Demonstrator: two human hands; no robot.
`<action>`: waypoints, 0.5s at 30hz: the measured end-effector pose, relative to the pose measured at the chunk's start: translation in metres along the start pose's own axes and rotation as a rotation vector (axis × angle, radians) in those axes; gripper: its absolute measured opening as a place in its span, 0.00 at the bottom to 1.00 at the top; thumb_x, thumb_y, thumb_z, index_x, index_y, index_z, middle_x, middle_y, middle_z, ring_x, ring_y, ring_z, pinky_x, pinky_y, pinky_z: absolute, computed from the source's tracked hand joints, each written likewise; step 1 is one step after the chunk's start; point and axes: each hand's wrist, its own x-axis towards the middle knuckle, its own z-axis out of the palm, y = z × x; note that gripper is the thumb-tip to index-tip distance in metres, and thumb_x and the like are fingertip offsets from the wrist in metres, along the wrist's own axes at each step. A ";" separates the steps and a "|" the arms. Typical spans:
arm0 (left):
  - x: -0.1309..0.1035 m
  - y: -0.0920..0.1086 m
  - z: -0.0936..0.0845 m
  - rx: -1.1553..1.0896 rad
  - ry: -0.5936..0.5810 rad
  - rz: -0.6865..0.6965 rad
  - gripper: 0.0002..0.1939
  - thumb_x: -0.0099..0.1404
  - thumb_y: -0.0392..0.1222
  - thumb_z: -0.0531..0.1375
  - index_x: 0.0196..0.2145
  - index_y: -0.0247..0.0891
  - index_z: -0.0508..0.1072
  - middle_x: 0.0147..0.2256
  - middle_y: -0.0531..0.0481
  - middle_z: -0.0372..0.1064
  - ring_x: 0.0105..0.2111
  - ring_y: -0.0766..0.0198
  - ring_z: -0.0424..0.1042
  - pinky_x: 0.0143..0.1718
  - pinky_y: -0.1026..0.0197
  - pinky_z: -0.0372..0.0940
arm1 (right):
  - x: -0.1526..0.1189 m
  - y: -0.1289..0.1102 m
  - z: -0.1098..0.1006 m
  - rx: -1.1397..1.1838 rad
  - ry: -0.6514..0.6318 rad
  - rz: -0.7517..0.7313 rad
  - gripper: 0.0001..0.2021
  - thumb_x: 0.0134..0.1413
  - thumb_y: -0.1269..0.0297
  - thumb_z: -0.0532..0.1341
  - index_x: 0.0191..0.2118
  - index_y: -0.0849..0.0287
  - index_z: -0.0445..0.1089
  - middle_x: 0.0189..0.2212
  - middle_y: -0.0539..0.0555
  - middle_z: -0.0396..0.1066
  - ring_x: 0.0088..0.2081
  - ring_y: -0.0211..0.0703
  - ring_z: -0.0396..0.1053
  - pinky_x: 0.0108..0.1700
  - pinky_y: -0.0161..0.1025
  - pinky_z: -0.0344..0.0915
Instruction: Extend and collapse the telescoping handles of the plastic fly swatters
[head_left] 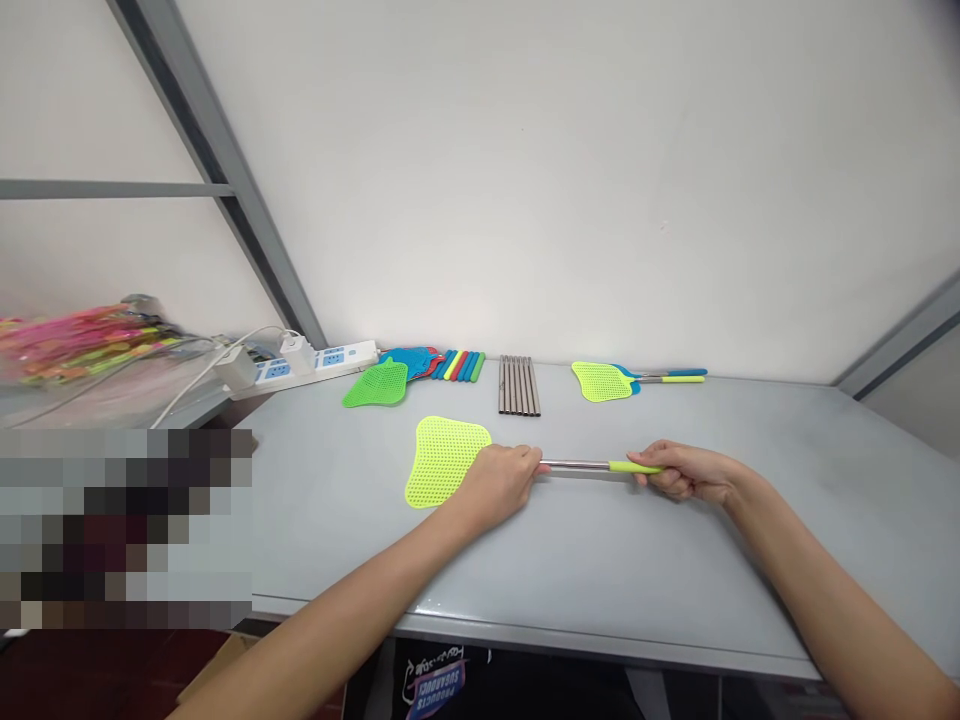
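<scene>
A yellow-green fly swatter [442,465] lies level across the grey table in front of me, its perforated head to the left. My left hand [501,482] is closed round the swatter's neck, where the head meets the metal rod; that joint is hidden under the fingers. At the other end, my right hand [679,470] grips the yellow-green handle sleeve. Bare metal rod shows between the two hands.
Along the wall lie a green swatter head [379,383], blue heads [411,360], several coloured handle sleeves [459,366], several metal tubes [519,386] and swatters with handles [606,381]. A power strip [322,366] with plugged-in adapters stands at the left.
</scene>
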 end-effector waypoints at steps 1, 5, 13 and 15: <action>0.000 0.000 0.000 0.001 -0.001 -0.001 0.16 0.66 0.44 0.40 0.28 0.37 0.62 0.28 0.49 0.67 0.27 0.62 0.67 0.26 0.63 0.55 | 0.000 0.000 0.000 0.003 -0.010 0.007 0.18 0.47 0.51 0.57 0.24 0.64 0.64 0.12 0.40 0.38 0.15 0.27 0.33 0.16 0.31 0.32; 0.003 -0.003 -0.002 0.000 0.000 -0.013 0.16 0.66 0.45 0.41 0.28 0.37 0.63 0.29 0.49 0.67 0.27 0.62 0.67 0.27 0.63 0.55 | 0.001 -0.002 0.004 -0.017 0.003 -0.013 0.18 0.48 0.51 0.56 0.23 0.64 0.63 0.12 0.41 0.38 0.16 0.27 0.33 0.16 0.31 0.33; 0.012 -0.014 -0.002 -0.023 -0.008 -0.051 0.17 0.66 0.44 0.40 0.28 0.38 0.64 0.28 0.49 0.67 0.28 0.61 0.67 0.26 0.62 0.53 | -0.001 -0.013 0.014 -0.364 0.353 -0.256 0.18 0.42 0.48 0.59 0.24 0.63 0.67 0.16 0.46 0.53 0.18 0.30 0.47 0.20 0.32 0.42; 0.013 -0.017 -0.002 -0.032 -0.017 -0.064 0.18 0.66 0.44 0.39 0.28 0.38 0.64 0.28 0.49 0.67 0.28 0.61 0.66 0.25 0.63 0.52 | -0.002 -0.013 0.013 -0.416 0.399 -0.295 0.18 0.41 0.49 0.59 0.26 0.62 0.68 0.18 0.47 0.56 0.20 0.32 0.50 0.21 0.32 0.46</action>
